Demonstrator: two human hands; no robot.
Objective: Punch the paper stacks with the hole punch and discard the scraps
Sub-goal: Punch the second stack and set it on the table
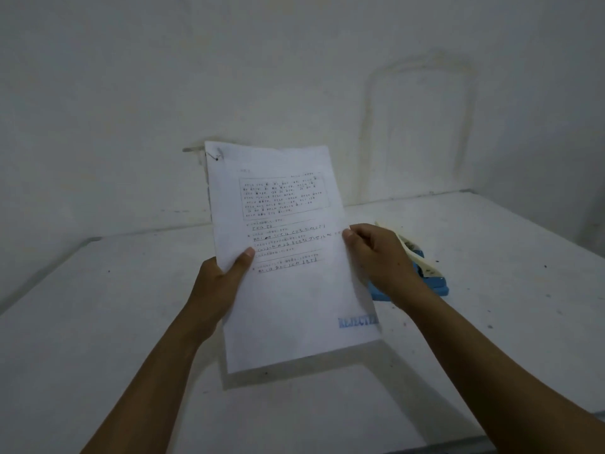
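Gripping the paper stack (281, 257) at both long edges, the person holds it upright above the counter (98, 322), clear of the surface. The left hand (219, 280) grasps the left edge a little below the middle: the thumb lies flat on the front sheet, and the other fingers are hidden behind the stack. The right hand (379, 257) pinches the right edge at about mid-height, its fingers (363, 232) curled at the edge and the thumb on the front. The stack sits between the two hands, its top leaning slightly left, and casts a shadow on the counter below.

The front sheet is white and printed. A framed block of text fills the upper part, with ruled lines of handwriting beneath; the characters are too blurred to read. A blue "REJECTED" stamp (358, 322) sits at the lower right corner. A dark fastener (216, 157) marks the upper left corner, where the edges of further sheets show.

A blue hole punch (435, 288) rests on the counter behind the right hand, partly hidden by it, with cream paper (414, 249) lying on it.
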